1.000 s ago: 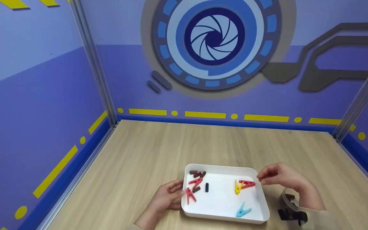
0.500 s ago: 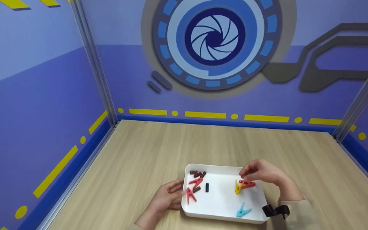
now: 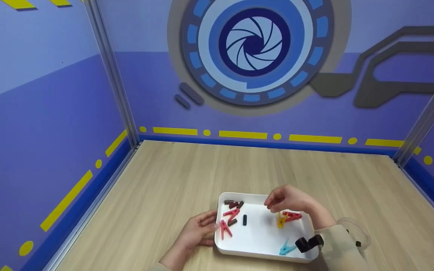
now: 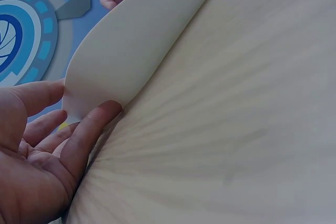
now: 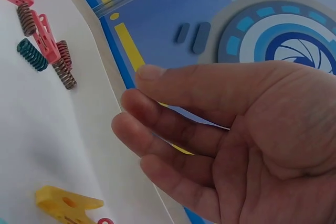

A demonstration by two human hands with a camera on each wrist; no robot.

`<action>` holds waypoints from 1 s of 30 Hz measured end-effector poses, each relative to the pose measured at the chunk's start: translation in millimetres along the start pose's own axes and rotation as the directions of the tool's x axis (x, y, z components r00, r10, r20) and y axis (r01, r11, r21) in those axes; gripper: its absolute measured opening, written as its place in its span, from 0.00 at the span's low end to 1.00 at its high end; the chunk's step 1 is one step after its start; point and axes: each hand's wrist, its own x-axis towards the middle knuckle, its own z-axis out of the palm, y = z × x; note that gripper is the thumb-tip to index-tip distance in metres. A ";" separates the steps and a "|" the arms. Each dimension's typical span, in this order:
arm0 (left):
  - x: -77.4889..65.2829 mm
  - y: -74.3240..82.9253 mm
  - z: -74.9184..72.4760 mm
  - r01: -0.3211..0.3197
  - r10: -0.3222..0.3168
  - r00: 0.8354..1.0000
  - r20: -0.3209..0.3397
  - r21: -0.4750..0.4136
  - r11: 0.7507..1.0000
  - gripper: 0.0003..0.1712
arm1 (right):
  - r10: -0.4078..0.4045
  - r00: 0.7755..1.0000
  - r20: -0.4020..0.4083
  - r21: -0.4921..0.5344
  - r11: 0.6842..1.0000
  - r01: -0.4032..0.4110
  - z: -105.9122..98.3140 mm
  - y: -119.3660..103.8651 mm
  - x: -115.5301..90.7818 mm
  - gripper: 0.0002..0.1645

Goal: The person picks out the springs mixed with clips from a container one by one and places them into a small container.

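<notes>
A shallow white tray (image 3: 256,241) stands on the wooden table. Against its left wall rests my left hand (image 3: 194,231), thumb at the rim; in the left wrist view its fingers (image 4: 92,132) touch the outer wall. Over the tray's far part hovers my right hand (image 3: 290,199), fingers loosely bent, nothing visible between them. Below that hand lie a yellow clothespin (image 3: 281,220) and a red clothespin (image 3: 293,215). Two more red clothespins (image 3: 225,229) lie at the left among brown and reddish coil springs (image 5: 65,73). A dark teal spring (image 5: 31,54) lies slightly apart from them.
A light blue clothespin (image 3: 287,248) lies near the tray's front right corner. Right of the tray, a clear round container (image 3: 360,227) is partly hidden by the right sleeve (image 3: 339,246). Printed panels (image 3: 315,120) border the table (image 3: 187,173) at the back and sides.
My right hand has moved left, from beside the tray's right rim to over its far middle. The left hand stays at the left wall. The clothespins and springs lie as before.
</notes>
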 end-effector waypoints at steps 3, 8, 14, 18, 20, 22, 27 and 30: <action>-0.3 0.3 0.5 0.000 0.000 1.000 0.001 -0.004 1.000 0.36 | -0.008 1.000 0.004 -0.021 1.000 0.008 6.1 -2.6 7.1 0.10; -0.3 1.2 1.7 0.007 -0.007 1.000 -0.004 -0.001 1.000 0.36 | -0.021 1.000 0.017 -0.060 0.998 0.022 16.6 -4.4 20.8 0.10; 1.0 0.8 1.9 0.008 -0.008 1.000 -0.011 0.009 1.000 0.35 | -0.049 0.997 0.052 -0.112 0.992 0.054 28.6 -7.7 36.5 0.11; 1.0 1.2 1.4 0.007 -0.007 1.000 -0.009 0.007 1.000 0.36 | -0.064 0.995 0.079 -0.149 0.986 0.076 35.9 -9.5 45.3 0.10; 0.5 1.5 1.3 0.006 -0.006 1.000 -0.006 0.004 1.000 0.36 | -0.075 0.993 0.087 -0.162 0.983 0.088 39.0 -10.1 49.0 0.11; 0.1 1.7 1.2 0.004 -0.004 1.000 -0.003 -0.001 1.000 0.36 | -0.081 0.992 0.093 -0.173 0.980 0.096 42.0 -10.2 52.7 0.11; -0.6 1.8 1.0 0.004 -0.004 1.000 -0.001 -0.004 1.000 0.36 | -0.077 0.991 0.113 -0.201 0.975 0.099 50.1 -9.1 60.6 0.13; -0.2 1.8 0.9 0.004 -0.004 1.000 -0.002 0.004 1.000 0.36 | -0.073 0.990 0.123 -0.214 0.972 0.098 54.8 -8.1 63.8 0.13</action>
